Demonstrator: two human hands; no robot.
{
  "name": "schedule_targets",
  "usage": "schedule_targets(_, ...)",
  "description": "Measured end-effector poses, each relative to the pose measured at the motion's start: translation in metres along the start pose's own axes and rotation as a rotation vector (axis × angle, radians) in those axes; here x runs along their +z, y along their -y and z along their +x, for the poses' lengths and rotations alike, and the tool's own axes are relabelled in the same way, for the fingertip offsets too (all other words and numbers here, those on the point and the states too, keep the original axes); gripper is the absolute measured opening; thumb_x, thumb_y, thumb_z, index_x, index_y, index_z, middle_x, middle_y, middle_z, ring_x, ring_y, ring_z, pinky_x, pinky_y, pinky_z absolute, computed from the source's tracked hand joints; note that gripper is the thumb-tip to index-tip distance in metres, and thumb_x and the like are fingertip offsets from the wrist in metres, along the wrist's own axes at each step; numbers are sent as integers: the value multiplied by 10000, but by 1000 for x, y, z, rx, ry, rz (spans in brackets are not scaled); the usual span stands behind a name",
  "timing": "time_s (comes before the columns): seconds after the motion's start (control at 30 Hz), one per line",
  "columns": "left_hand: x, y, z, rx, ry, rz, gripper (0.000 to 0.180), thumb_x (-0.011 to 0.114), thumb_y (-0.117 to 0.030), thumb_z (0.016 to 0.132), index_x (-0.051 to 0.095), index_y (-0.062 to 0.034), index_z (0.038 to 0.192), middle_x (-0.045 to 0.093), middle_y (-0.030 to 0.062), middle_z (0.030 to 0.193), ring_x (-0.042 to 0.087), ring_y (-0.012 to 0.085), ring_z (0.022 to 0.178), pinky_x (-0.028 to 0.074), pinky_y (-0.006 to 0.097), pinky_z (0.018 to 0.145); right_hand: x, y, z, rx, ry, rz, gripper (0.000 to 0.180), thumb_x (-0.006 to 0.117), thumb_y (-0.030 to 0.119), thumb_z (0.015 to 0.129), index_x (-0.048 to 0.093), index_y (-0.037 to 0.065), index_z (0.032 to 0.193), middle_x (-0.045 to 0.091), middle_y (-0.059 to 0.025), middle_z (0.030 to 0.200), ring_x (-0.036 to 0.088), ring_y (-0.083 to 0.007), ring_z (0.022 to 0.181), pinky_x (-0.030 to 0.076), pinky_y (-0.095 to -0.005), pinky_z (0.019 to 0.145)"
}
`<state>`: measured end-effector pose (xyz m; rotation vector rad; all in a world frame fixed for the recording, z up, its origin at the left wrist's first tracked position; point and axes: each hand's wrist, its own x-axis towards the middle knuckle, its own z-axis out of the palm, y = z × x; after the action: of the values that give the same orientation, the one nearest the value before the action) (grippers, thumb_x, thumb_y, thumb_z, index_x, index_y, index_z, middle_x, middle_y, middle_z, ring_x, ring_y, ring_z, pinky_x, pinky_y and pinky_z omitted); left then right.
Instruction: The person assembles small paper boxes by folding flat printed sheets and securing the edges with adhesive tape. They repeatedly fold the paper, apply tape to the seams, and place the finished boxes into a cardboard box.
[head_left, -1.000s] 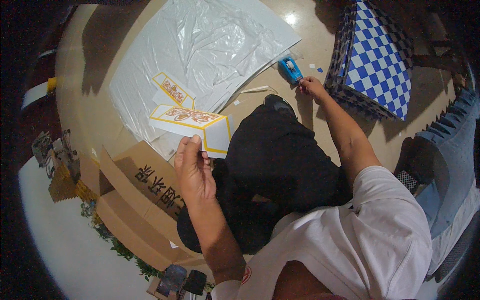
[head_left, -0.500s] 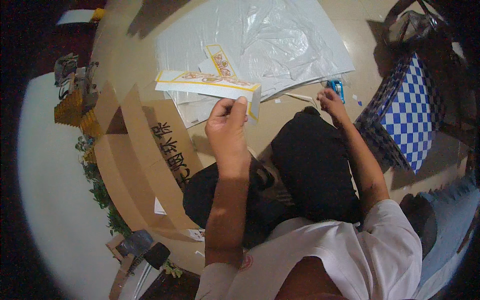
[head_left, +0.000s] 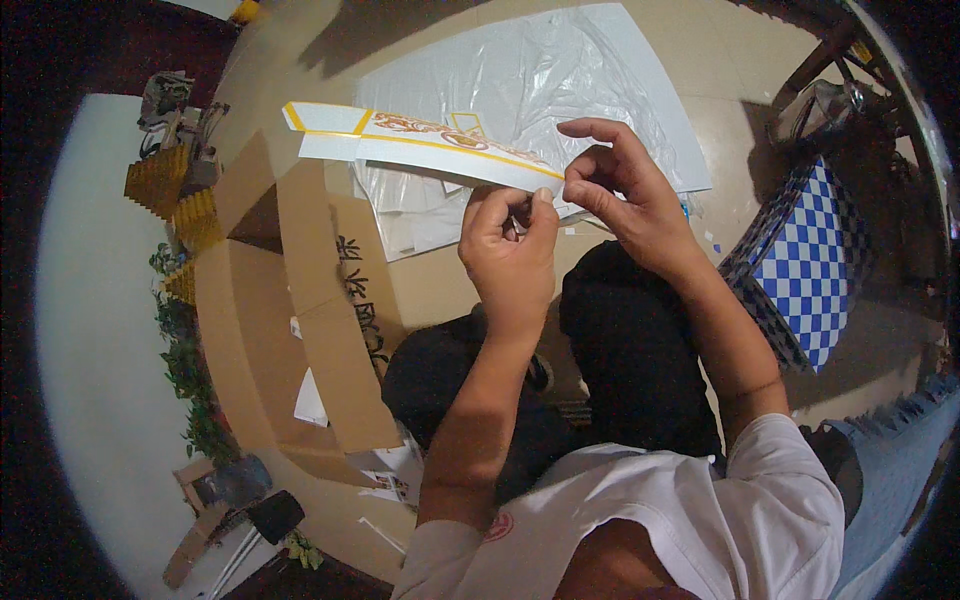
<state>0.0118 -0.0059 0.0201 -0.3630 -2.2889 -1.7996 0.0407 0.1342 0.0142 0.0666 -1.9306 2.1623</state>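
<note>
A long white folded card strip point(head_left: 430, 150) with yellow edging and reddish-brown print is held up in front of me, slanting down to the right. My left hand point(head_left: 512, 240) pinches its lower edge near the right end, thumb on top. At that right end is my right hand point(head_left: 635, 200), thumb and forefinger closed at the card's tip while the other fingers are raised. Whether something small also sits between those right fingertips cannot be made out. Behind the strip, part of another yellow-edged printed card point(head_left: 466, 122) shows on the plastic.
Large white sheets under clear plastic point(head_left: 560, 80) lie on the floor ahead. To the left stands an open cardboard box point(head_left: 350, 300) with white scraps point(head_left: 311, 400). A blue-and-white checked stack point(head_left: 805, 265) is at the right, near a dark-framed piece of furniture point(head_left: 830, 60).
My right hand has come up and left from beside the blue object on the floor to the card's right end. My left hand has shifted right, bringing the strip along.
</note>
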Motion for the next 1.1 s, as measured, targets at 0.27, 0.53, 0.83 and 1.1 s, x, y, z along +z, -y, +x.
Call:
schedule_targets(0.27,-13,-15,-6,141,55,117,67,678,-43,824,652,13,851,602,25,784,519,93,681,427,253,607,8,10,-7,40,14,-15,412,642,127,905,468,35,1267,541,-6,893,517,-61,844,442,-208,747)
schedule_targets(0.53,-12,-11,-5,119,42,-29,90,688,-56,812,659,24,842,631,43,773,553,101,690,456,259,630,13,9,-8,-28,-43,-5,257,647,118,902,572,13,1124,610,-24,904,543,-55,778,459,-206,691)
schedule_targets(0.83,-11,-17,-8,91,22,70,77,672,-49,823,654,24,842,633,55,834,556,111,725,468,265,664,15,8,-10,-24,-80,-66,208,652,129,891,621,17,1064,630,-16,865,547,-49,754,464,-210,680)
schedule_targets(1.1,-7,-21,-6,48,115,-83,158,658,-99,889,649,45,954,643,56,949,575,115,851,471,266,760,16,12,-9,-3,-138,-17,224,656,142,880,655,53,1085,643,-23,890,544,-66,743,459,-223,653)
